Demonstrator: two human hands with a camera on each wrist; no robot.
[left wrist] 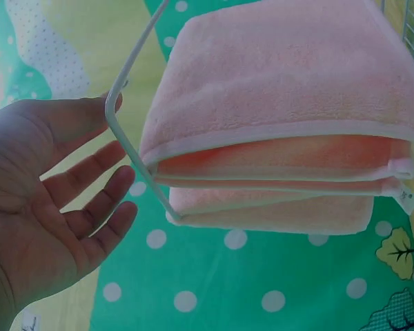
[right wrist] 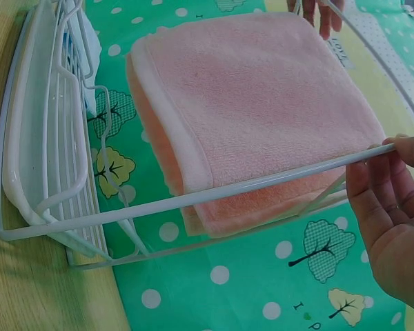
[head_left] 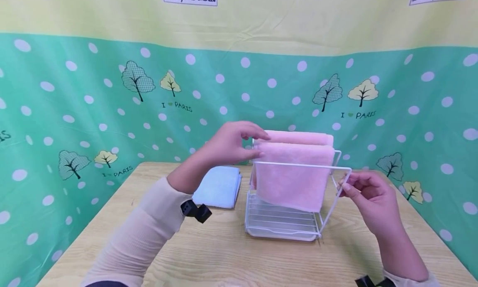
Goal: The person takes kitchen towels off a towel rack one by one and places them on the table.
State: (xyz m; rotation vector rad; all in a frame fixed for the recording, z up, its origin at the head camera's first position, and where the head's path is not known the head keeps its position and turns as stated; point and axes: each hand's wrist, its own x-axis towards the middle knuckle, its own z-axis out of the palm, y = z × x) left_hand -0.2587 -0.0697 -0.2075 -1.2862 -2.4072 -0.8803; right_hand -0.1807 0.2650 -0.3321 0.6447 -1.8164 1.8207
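Note:
A white wire rack [head_left: 302,167] stands on the table over a pale tray [head_left: 281,235]. Pink towelling [head_left: 291,179] hangs folded between its upper bars, with a second pink fold [head_left: 298,137] just behind. My left hand [head_left: 235,142] is at the rack's upper left corner, its thumb and fingers spread apart. In the left wrist view the fingers look loosely extended beside the white wire [left wrist: 134,148], and the thumb tip overlaps it. At the right end, my right hand [head_left: 373,199] pinches the rack's side wire [right wrist: 283,178] between thumb and fingers.
A folded light blue towel [head_left: 218,186] lies on the wooden table [head_left: 209,253], left of the rack. Behind the table hangs a green and yellow curtain [head_left: 228,87] with dots and trees. It also runs along both sides.

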